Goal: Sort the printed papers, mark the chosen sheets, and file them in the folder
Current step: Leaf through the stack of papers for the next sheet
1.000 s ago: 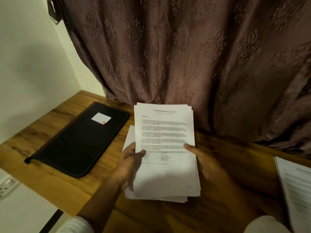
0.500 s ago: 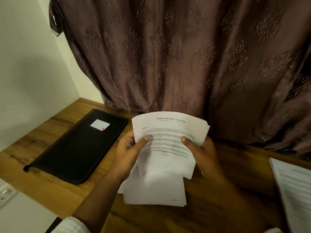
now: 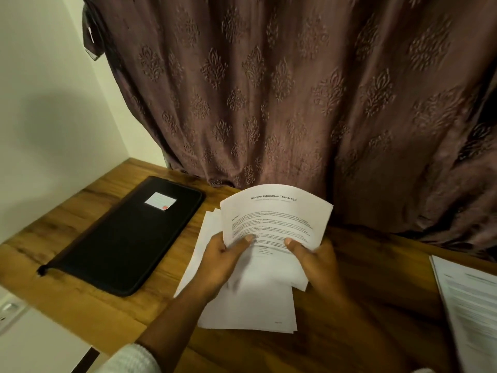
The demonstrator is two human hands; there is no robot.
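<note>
Both hands on the printed sheets. My left hand (image 3: pixel 223 262) pinches the left edge of the lifted sheets (image 3: pixel 274 216), thumb on the printed face, fingers behind. My right hand (image 3: pixel 314 262) pinches the right edge the same way. The sheets bow upward between them; top page headed "Sample Education Transcript".

Beneath them the rest of the stack (image 3: pixel 250 305) lies loosely fanned on the wooden counter (image 3: pixel 382 265).

Black folder (image 3: pixel 126 238) flat on the counter just left of the stack, closed, a small white label (image 3: pixel 160 201) near its far end.

Another pile of printed pages (image 3: pixel 470 305) at the right edge, well apart. Brown patterned curtain (image 3: pixel 269 90) behind.
</note>
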